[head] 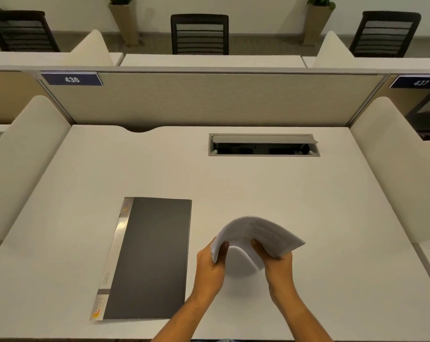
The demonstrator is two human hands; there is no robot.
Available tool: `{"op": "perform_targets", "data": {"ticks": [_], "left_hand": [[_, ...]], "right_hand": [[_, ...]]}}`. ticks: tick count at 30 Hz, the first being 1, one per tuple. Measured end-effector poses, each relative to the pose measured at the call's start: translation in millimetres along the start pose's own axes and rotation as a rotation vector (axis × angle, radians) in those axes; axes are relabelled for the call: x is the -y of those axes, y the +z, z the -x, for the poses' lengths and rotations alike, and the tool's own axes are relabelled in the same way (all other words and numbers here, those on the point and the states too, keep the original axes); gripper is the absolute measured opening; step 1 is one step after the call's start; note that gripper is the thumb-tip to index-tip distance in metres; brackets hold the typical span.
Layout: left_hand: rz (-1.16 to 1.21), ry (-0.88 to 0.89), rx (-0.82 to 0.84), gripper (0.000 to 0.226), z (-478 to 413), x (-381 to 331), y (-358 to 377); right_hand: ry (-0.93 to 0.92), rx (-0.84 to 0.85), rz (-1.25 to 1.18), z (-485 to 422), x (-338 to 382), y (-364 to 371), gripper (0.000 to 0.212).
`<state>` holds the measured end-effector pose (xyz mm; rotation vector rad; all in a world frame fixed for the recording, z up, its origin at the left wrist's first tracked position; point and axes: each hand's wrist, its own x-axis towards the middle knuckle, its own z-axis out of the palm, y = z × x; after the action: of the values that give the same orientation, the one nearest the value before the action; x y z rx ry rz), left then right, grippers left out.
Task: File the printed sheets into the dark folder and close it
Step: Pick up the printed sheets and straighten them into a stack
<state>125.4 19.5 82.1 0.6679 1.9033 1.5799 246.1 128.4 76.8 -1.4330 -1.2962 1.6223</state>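
Observation:
A dark grey folder [152, 257] lies shut and flat on the white desk [233, 183], with a pale labelled spine strip along its left edge. To its right, a stack of printed sheets [256, 233] is lifted off the desk and bowed upward into an arch. My left hand [210, 265] grips the stack's left edge, thumb on the top side. My right hand [278, 262] grips the near right edge. The sheets are apart from the folder.
An open cable hatch [263, 145] is set into the desk at the back right. Curved white side dividers [24, 154] flank the desk, and a beige partition [209, 99] stands behind. Black chairs [199, 33] stand beyond it.

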Motion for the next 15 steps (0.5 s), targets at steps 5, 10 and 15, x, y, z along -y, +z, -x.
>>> {"op": "perform_targets", "data": {"ticks": [5, 10, 15], "left_hand": [[0.030, -0.122, -0.054, 0.038, 3.2, 16.7, 2.4], [0.062, -0.208, -0.038, 0.024, -10.2, 7.2, -13.4], [0.149, -0.294, 0.104, 0.025, -15.8, -4.5, -41.6]], "right_hand": [[0.045, -0.016, 0.039, 3.7, -6.3, 2.6, 0.008], [-0.053, 0.074, 0.057, 13.1, 6.4, -5.0, 0.013], [-0.099, 0.165, 0.027, 26.3, 17.0, -1.0, 0.019]]}}
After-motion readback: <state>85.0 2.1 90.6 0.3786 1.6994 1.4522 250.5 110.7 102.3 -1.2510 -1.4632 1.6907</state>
